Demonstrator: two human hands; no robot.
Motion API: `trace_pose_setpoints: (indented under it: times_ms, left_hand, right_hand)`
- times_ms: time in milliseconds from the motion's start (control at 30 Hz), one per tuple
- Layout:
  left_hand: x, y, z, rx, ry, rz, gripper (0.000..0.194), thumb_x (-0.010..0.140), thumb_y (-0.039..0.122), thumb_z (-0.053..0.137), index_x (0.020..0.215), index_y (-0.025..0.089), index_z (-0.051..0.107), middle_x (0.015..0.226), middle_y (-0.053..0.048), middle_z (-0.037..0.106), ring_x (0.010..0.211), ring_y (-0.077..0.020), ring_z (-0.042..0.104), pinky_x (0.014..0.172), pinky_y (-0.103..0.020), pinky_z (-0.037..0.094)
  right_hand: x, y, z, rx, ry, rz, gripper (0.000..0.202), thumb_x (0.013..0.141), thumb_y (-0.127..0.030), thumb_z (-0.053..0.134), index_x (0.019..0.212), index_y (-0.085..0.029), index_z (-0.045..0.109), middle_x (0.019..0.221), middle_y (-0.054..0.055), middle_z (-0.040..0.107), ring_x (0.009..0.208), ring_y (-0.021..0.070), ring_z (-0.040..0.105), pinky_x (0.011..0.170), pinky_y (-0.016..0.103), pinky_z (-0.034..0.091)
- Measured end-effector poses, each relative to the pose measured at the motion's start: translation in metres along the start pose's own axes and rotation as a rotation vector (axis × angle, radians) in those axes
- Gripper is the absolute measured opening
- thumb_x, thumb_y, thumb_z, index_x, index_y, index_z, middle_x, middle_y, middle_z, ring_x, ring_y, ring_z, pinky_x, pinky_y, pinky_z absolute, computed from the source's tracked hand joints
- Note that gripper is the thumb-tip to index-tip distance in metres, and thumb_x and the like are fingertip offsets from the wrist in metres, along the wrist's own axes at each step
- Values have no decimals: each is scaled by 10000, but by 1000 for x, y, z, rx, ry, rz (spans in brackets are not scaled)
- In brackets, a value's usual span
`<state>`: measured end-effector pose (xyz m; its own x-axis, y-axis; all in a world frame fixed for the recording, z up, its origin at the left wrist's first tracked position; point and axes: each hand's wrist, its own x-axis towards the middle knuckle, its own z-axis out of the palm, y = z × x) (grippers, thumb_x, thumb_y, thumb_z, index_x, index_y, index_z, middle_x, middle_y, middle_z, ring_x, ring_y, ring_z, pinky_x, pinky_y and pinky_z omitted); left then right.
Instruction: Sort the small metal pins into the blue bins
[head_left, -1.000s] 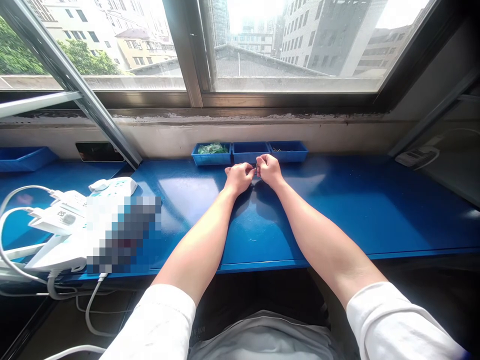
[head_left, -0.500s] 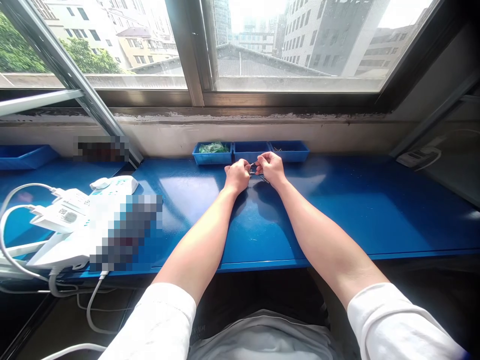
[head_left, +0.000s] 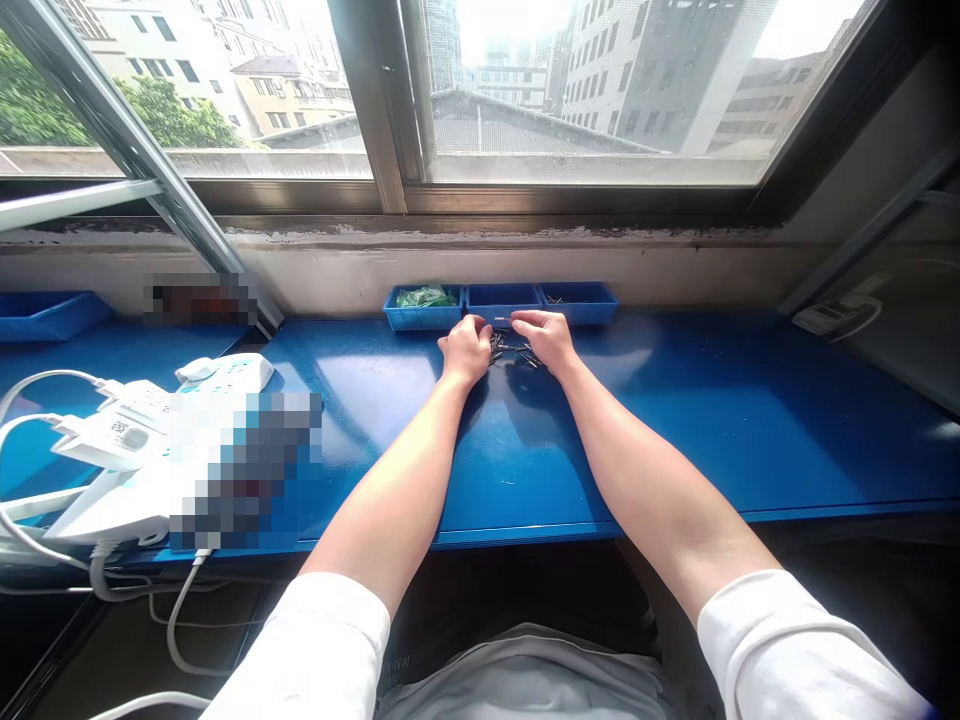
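Note:
Small dark, thin metal pieces [head_left: 529, 357] lie scattered on the blue tabletop between my hands. My left hand [head_left: 466, 350] rests at the left of them, its fingers curled together; what they hold, if anything, is too small to tell. On the right, my right hand [head_left: 546, 338] has its fingers pointing left, with thumb and fingertips close together around something tiny that I cannot make out. Just behind the hands stand three joined blue bins: the left bin [head_left: 422, 318] holds green-and-clear packets, the middle bin [head_left: 504, 294] shows its blue inside, and the right bin [head_left: 589, 309] holds a few dark bits.
A white power strip [head_left: 225, 375] with plugs and cables, beside a blurred-out object [head_left: 255, 465], takes up the left of the blue table [head_left: 705, 420]. Another blue tray [head_left: 56, 318] sits at the far left. Metal posts and a window stand behind.
My hands have moved slightly apart, and the fingers of my right hand now stretch further left. More of the dark pieces show between them.

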<state>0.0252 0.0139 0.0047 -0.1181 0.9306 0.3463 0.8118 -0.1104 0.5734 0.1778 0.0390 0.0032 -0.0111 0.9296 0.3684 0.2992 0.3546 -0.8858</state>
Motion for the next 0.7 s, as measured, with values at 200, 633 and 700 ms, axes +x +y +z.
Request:
trace_pose_setpoints:
  times_ms: [200,633,700]
  left_hand:
    - [2,-5,3,4,-20,-37,239,875,306,427,1059,232,560,1132,-58,649,1102,-227,558,944,-385,358]
    - [2,-6,4,41,-84,-17,251,862,285,425,1054,221,573,1148,-82,633,1115,-247,548,947,-406,356]
    - [2,-6,5,41,-88,-15,254,860,285,422,1053,223,577,1152,-81,631,1119,-247,545,949,-407,356]
  right_hand:
    - [3,-3,-13,-389,175,79,518,752,-275,570,1262,-182,575,1166,62,648,1208,246,479,1043,403,377]
    - [5,2,-21,-576,143,244,862,688,-325,610,1457,-213,236,1510,118,244,1236,330,351,955,448,369]
    - [3,4,-20,-553,132,206,858,685,-320,610,1450,-210,236,1516,128,206,1245,330,331,958,445,359]
